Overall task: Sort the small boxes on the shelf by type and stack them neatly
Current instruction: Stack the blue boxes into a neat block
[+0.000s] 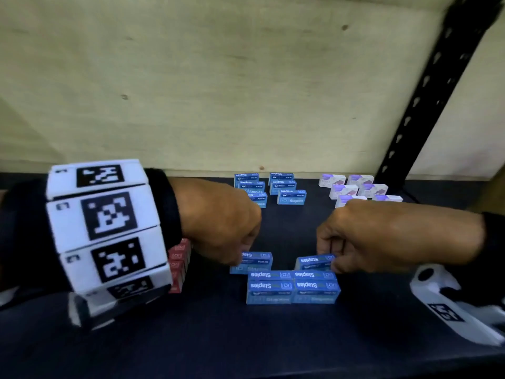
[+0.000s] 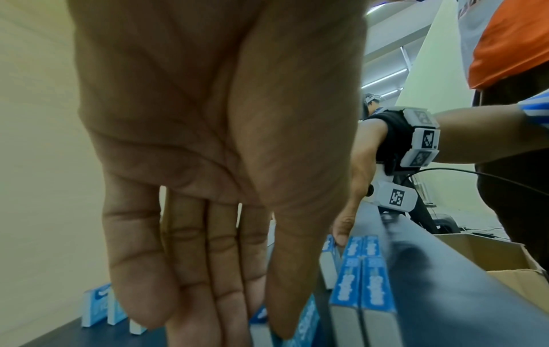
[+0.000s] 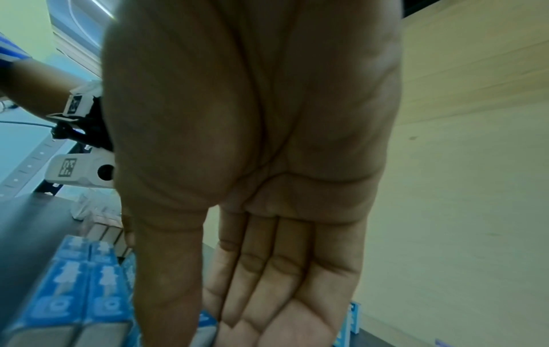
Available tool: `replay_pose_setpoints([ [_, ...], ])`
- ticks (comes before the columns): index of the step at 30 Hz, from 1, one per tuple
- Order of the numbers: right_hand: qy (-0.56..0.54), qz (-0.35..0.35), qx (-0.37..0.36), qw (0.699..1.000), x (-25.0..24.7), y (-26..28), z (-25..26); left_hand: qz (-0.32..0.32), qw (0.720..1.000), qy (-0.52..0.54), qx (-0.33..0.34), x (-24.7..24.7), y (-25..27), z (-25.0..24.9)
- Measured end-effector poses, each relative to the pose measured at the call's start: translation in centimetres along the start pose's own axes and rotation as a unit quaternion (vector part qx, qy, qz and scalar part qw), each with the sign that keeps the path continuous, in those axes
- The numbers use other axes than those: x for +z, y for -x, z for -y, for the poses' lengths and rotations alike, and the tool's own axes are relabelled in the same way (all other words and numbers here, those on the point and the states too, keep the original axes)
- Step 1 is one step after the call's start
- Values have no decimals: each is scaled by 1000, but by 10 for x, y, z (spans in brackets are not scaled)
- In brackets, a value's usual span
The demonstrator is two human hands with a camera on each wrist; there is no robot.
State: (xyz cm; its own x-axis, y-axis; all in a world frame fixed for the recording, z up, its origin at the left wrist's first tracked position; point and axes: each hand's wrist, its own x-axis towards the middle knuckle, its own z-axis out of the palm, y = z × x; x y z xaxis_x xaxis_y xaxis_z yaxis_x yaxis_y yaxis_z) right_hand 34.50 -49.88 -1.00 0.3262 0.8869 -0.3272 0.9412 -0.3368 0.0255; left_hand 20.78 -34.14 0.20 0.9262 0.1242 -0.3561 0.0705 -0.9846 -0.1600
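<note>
Two blue staple boxes are in hand at the front of the dark shelf [image 1: 273,351]. The left hand [image 1: 224,222] pinches one box [image 1: 252,261] between thumb and fingers, and the right hand [image 1: 363,236] pinches the other [image 1: 314,261] the same way, tilted a little. Both sit just behind the blue stack [image 1: 292,287] — a tidy block two wide and two high (its depth is hard to read).

Judging by this, the blue type is being gathered, and the next move calls for setting each box square against the block, edges flush, without nudging it.

Further back lie loose blue boxes [image 1: 270,188], and white-and-purple boxes [image 1: 355,188] off to the right. Red boxes [image 1: 179,265] stand stacked beside the left wrist band [image 1: 106,225].
</note>
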Motion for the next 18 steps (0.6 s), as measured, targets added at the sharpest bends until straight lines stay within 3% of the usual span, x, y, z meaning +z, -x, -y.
replay_pose_setpoints([
  [8, -27, 37, 19, 999, -1, 11, 3, 6, 1000, 1, 0, 0, 10, -9],
  [13, -48, 109, 40, 992, -11, 19, 15, 71, 997, 24, -13, 2, 14, -5],
  [18, -26, 80, 19, 996, -5, 15, 23, 59, 996, 59, -6, 10, 12, -17],
])
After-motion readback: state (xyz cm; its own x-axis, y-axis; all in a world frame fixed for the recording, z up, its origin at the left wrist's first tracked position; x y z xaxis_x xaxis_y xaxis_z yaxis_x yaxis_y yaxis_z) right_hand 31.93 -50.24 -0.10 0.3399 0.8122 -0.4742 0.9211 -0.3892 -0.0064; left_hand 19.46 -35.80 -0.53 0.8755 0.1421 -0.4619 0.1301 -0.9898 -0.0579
